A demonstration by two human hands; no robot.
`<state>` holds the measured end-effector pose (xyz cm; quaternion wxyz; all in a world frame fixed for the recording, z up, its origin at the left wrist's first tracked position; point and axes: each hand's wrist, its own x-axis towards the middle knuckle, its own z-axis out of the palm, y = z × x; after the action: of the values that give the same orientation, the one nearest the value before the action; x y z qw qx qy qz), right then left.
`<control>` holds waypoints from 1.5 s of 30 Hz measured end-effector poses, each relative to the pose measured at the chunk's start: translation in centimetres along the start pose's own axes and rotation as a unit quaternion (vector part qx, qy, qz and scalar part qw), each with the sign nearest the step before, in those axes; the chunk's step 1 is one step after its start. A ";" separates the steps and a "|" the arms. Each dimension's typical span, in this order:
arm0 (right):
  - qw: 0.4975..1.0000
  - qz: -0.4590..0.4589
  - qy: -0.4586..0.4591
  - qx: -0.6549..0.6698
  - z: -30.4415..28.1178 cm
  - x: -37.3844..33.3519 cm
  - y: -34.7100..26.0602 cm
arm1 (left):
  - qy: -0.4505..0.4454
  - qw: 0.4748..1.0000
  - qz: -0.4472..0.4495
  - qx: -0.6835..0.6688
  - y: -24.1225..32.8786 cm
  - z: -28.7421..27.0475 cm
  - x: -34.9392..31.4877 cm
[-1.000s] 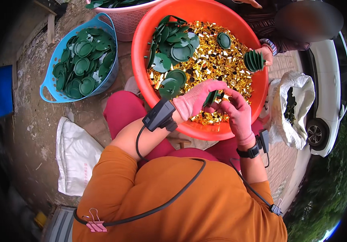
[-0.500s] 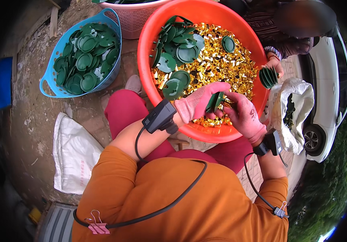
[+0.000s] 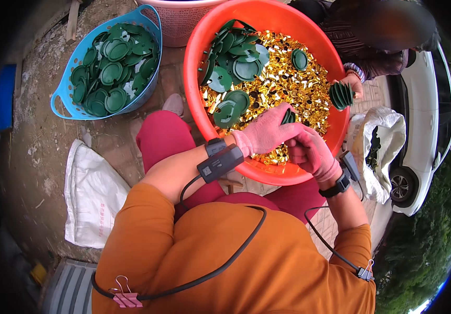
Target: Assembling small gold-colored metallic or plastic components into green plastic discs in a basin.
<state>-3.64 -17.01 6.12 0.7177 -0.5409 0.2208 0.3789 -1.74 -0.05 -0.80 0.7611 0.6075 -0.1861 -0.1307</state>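
My left hand [image 3: 266, 130], in a pink glove, is closed around green plastic discs [image 3: 288, 116]; only their edges show above the fingers. My right hand [image 3: 313, 153], also gloved in pink, meets it with curled fingers, and what they hold is hidden. Both hands are over the near side of a large orange-red basin [image 3: 196, 83]. Small shiny gold pieces [image 3: 283, 68] fill much of the basin. Several green discs [image 3: 246, 69] are heaped at its far left, two more [image 3: 232, 109] lie by my left hand, and a single disc [image 3: 299, 59] rests on the gold pieces.
A blue basket [image 3: 73, 63] of green discs stands at the left, near a pink basket [image 3: 176, 23]. Across the basin, another person's hand [image 3: 355, 85] holds a stack of green discs [image 3: 341, 96]. White sacks [image 3: 92, 199] lie left and right; a white car [image 3: 424, 104] stands at the right.
My hands have turned and drawn closer together, so the green disc seen between them is now mostly covered. The other person's stack has shifted slightly left.
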 end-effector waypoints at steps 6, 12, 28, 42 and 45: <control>0.833 -0.279 0.153 -0.453 -0.3 -0.7 0.7 | -0.046 0.837 -0.389 -0.384 0.2 -0.4 1.0; 0.531 -0.389 0.034 -0.752 -0.3 -1.5 -1.3 | -0.092 0.822 -0.395 -0.400 1.5 -0.7 0.8; 0.990 -0.072 0.109 -0.054 -0.1 0.3 2.2 | -0.036 0.947 -0.279 -0.159 0.6 -0.2 0.8; 0.744 -0.292 0.115 -0.590 -3.4 -2.0 5.1 | -0.073 0.816 -0.190 -0.541 -0.1 -2.8 0.1; 0.658 -0.275 0.043 -0.700 -1.6 2.3 7.5 | -0.052 0.872 -0.226 -0.431 0.8 -3.3 -0.5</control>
<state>-7.93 -16.92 -0.59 0.1883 -0.9351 -0.2377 0.1836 -0.77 3.21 -0.69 0.8864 0.2366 -0.0083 -0.3978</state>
